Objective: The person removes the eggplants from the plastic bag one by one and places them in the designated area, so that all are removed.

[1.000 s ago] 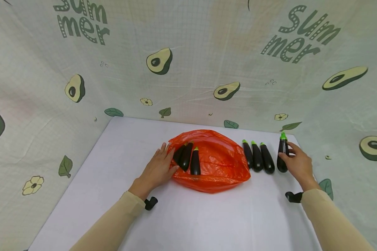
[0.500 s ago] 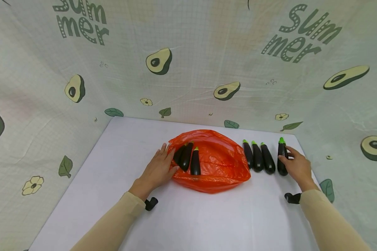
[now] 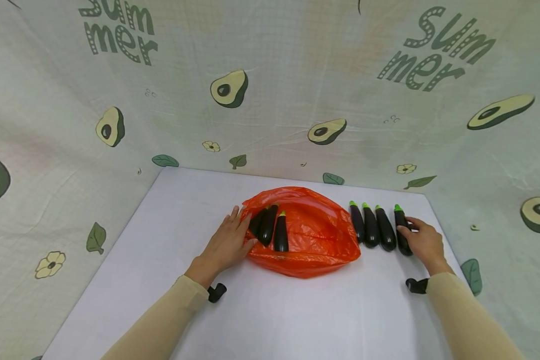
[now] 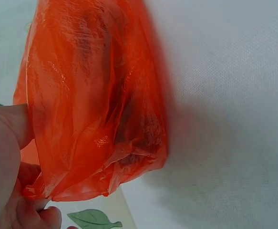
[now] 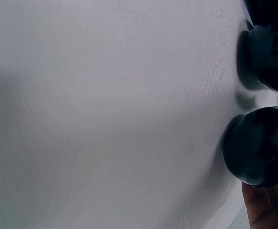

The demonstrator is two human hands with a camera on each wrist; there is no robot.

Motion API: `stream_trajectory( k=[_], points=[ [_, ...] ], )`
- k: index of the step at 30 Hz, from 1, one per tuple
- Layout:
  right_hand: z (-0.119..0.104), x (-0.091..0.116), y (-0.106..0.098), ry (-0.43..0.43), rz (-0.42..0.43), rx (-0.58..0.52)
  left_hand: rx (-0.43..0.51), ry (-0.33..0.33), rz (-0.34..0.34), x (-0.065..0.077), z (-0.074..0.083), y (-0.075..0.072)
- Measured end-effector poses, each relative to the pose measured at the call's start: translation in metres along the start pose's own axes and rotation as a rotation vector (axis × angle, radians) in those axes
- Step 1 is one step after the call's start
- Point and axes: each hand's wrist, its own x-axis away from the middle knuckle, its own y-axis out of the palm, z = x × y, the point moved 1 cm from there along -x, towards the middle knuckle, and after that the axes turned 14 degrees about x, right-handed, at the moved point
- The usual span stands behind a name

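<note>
At the left side of a red plastic bag (image 3: pixel 310 265), my left hand (image 3: pixel 224 241) holds the rim, thumb on one face and fingers on the other, as the left wrist view shows. Inside the open bag lie three dark eggplants (image 3: pixel 281 236). My right hand (image 3: pixel 426 243) grips another eggplant (image 3: pixel 400 220) with a bright green stem, thumb and fingers at its sides, close over the table at the right. Its rounded end (image 5: pixel 253 152) fills the right edge of the right wrist view, beside the neighbouring eggplant (image 5: pixel 274 59).
Three more eggplants (image 3: pixel 370 227) lie side by side between the bag and my right hand. They rest on a white-covered table (image 3: pixel 306 320). A cloth (image 3: pixel 270 100) printed with avocados hangs behind and along both sides.
My right hand has brought its eggplant down and slightly left, beside the row, and the eggplant's stem now leans left. My left hand and the bag have stayed put.
</note>
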Motion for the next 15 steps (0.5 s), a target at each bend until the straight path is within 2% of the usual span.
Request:
stream_trajectory(
  k=[15],
  points=[
    [-0.0023,-0.0006,0.0067,0.008,-0.015,0.003,0.005,-0.005,0.000,-0.0002,0.0016,0.0002]
  ],
)
